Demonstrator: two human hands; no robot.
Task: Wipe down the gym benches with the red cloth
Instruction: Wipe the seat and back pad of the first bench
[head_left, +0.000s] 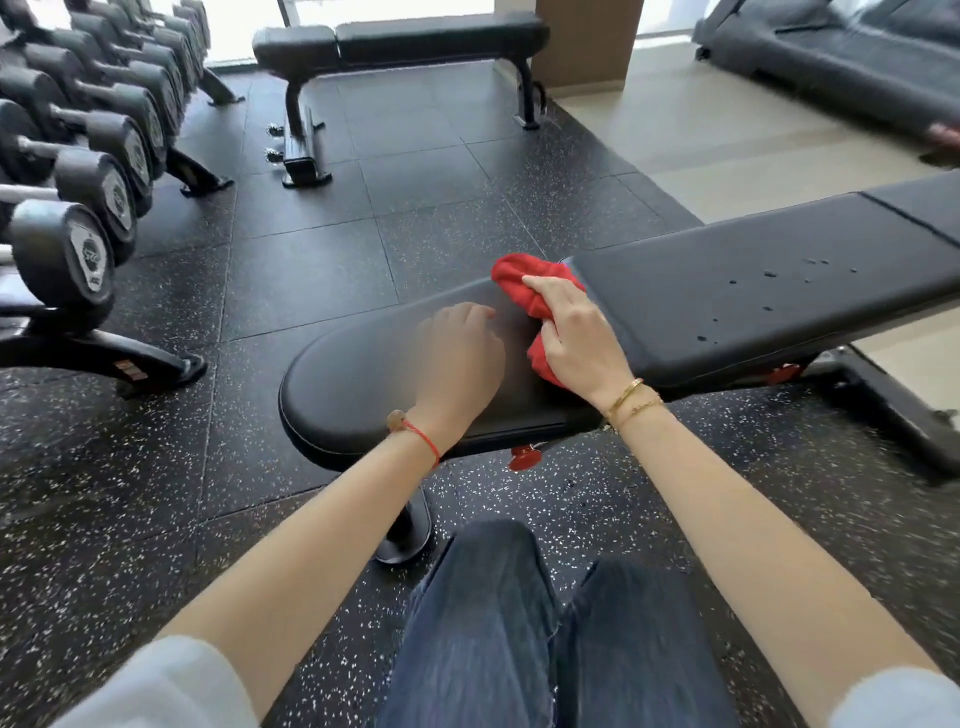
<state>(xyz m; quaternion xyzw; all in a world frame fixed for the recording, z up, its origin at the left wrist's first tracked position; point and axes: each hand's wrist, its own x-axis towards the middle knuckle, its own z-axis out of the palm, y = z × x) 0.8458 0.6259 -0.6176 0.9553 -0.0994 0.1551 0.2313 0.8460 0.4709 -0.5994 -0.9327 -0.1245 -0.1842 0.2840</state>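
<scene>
Item 1, near bench (727, 291): black padded, two pads set end to end. The seat pad (363, 374) has a rounded end pointing left; the longer back pad runs off to the right and carries scattered liquid droplets (769, 275) on its top.

Item 2, red cloth (524, 291): bunched, lying at the junction of the two pads, touching both.

Item 3, right hand (576, 338): fingers and thumb curled round the red cloth, gripping it against the bench; gold bracelets (631, 402) at the wrist.

Item 4, left hand (460, 358): on the seat pad just left of the cloth, fingers bent under with knuckles up, holding nothing; motion-blurred, so whether it touches the cloth cannot be told. Red string bracelet (421, 436) at the wrist.

Item 5, far bench (405, 39): black, flat, standing well apart at the top of the view.

Item 6, dumbbell rack (88, 171): along the left edge, loaded with black dumbbells.

Item 7, floor (311, 270): dark speckled rubber tiles; paler flooring beyond on the right.

Item 8, person: blue jeans (488, 623) at bottom centre, pale sleeves at both lower corners.
</scene>
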